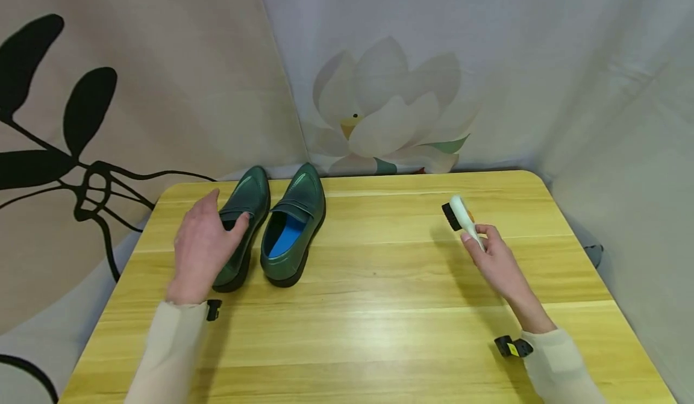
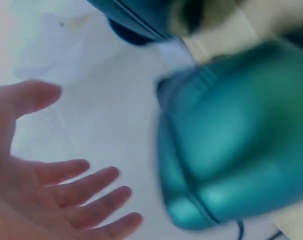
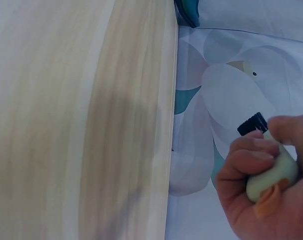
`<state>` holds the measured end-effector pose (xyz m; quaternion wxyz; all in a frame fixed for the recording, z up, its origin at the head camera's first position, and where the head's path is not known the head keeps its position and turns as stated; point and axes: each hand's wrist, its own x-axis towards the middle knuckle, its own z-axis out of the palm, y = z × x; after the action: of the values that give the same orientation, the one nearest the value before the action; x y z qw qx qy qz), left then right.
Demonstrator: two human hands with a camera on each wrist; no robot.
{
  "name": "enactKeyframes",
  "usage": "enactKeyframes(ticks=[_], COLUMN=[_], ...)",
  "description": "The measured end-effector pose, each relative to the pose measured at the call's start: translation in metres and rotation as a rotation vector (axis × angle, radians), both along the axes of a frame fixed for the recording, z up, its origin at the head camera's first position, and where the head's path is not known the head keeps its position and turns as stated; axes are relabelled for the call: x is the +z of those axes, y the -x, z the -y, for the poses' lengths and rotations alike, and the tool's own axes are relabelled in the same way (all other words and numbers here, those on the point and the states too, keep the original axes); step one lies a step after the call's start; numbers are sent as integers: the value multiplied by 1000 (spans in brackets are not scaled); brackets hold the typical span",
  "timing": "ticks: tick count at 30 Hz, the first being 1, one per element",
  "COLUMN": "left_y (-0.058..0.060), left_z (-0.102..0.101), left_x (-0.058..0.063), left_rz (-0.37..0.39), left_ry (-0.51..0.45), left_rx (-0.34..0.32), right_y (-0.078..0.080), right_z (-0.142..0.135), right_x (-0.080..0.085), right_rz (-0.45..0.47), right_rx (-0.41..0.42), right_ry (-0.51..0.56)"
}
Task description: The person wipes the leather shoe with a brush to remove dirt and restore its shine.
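Note:
Two green loafers stand side by side at the left of the table, toes toward the far edge. My left hand (image 1: pixel 202 247) hovers at the outer loafer (image 1: pixel 252 192) and hides part of it; thumb and fingers are spread, with a gap to the loafer (image 2: pixel 241 145) in the left wrist view. Just right of it is the other loafer (image 1: pixel 285 267), a blue insole showing inside. Over the table's right side, my right hand (image 1: pixel 499 265) grips a white-handled brush (image 1: pixel 461 214) with black bristles, held up off the surface. The right wrist view shows fingers curled round its handle.
The wooden table (image 1: pixel 379 307) has rounded far corners. Behind it hangs a pale curtain (image 1: pixel 217 79) with flower and leaf prints, close to the far edge. A small black device (image 1: pixel 512 347) is worn at the right wrist, another (image 1: pixel 214 309) at the left.

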<state>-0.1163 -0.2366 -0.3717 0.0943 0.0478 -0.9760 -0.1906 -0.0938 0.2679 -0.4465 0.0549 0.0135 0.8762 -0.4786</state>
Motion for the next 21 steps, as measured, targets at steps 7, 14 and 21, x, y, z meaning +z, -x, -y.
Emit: enactKeyframes(ticks=[7, 14, 21], left_y=[-4, -5, -1], left_z=[-49, -93, -129], left_x=[-2, -15, -31], left_rz=[-246, -251, -155], left_ry=[-73, -88, -96], left_rx=[-180, -310, -375], right_y=[-2, 5, 12], right_z=[-10, -16, -20], right_x=[-2, -7, -16], right_rz=[-10, 36, 92], right_rx=[34, 88, 91], right_ry=[-80, -243, -323])
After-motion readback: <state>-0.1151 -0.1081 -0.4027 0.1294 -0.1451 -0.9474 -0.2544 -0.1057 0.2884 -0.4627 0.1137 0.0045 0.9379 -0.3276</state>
